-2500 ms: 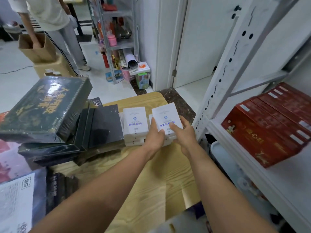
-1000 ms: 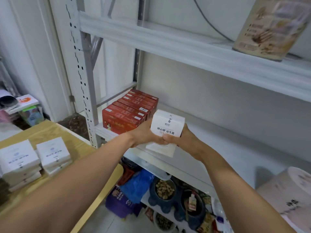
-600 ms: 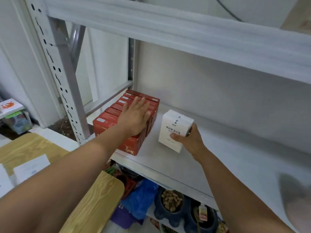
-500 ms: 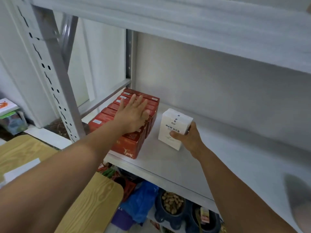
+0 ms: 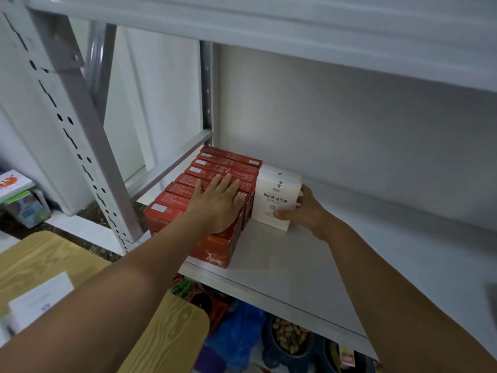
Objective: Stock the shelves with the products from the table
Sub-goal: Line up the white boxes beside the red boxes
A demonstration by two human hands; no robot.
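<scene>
Table (image 5: 166,332): nearest you, lower left, with one white pack (image 5: 40,300) on it, not yet stocked.
Shelf (image 5: 295,265): the board in front of you, bare to the right of your hands.
Left hand (image 5: 217,203): flat, with the fingers straight. It presses on top of the red boxes and holds nothing.
Red boxes (image 5: 223,162): one row running front to back at the shelf's left end.
Right hand (image 5: 304,211): your thumb lies across the lower front of the white box and your fingers curl round its right side, gripping it.
White box (image 5: 277,200): upright with the printed face toward you. Its left side touches the far half of the red row and its bottom edge is at the board. You cannot tell whether its weight is fully down.
Key relation: the box lies to the left of your right hand, between that hand and the red row. Its long axis is vertical.
Next move, likely: settle it flush, then draw your right hand out rightward over the bare board.
Risk: the tall box may tip as your fingers leave.
Wall (image 5: 349,130): plain, well behind the box.
</scene>
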